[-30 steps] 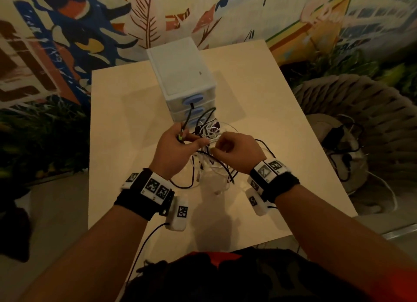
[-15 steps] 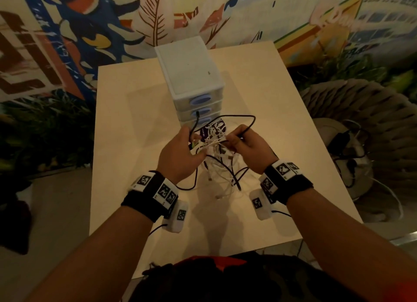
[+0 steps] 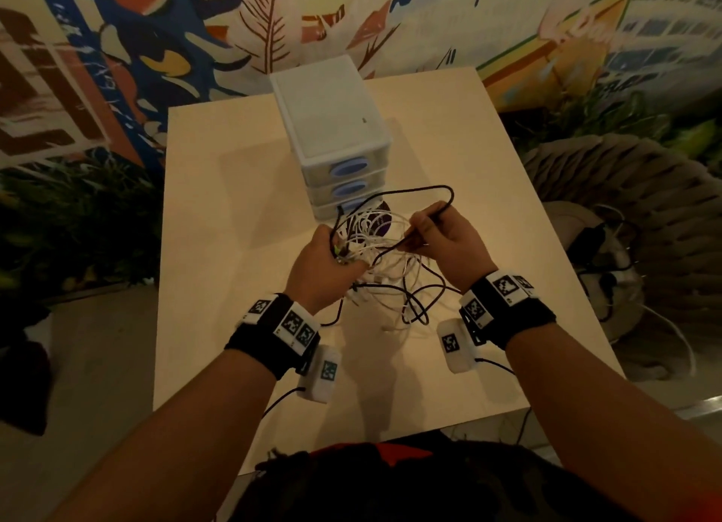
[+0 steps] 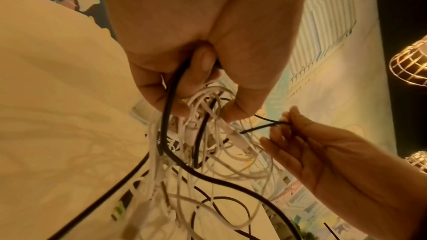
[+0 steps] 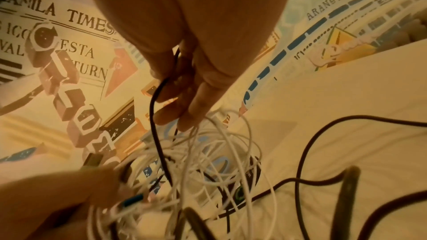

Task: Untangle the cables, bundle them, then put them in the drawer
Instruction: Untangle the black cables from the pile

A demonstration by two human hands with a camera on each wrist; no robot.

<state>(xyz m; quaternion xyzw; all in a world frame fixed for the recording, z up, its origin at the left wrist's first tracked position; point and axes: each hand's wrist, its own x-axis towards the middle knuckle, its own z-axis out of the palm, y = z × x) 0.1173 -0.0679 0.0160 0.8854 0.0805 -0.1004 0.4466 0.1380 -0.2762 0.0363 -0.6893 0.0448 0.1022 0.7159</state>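
A tangle of white and black cables (image 3: 385,264) hangs above the pale table (image 3: 234,209), just in front of the white drawer unit (image 3: 332,123). My left hand (image 3: 326,264) grips a bunch of white and black strands (image 4: 196,121) in its curled fingers. My right hand (image 3: 441,236) pinches one thin black cable (image 3: 429,191) between thumb and fingers (image 5: 166,87). That cable loops up and back over the tangle toward the drawers. All three drawers with blue handles (image 3: 349,168) look closed.
A dark round tag or pouch (image 3: 381,221) lies under the tangle near the lowest drawer. A woven chair (image 3: 625,217) with more cables on its cushion stands right of the table. A painted wall (image 3: 273,21) rises behind the drawers.
My right hand has moved right and drawn the black cable out into a wider loop. My left hand has kept its grip on the bunch, and the tangle has spread.
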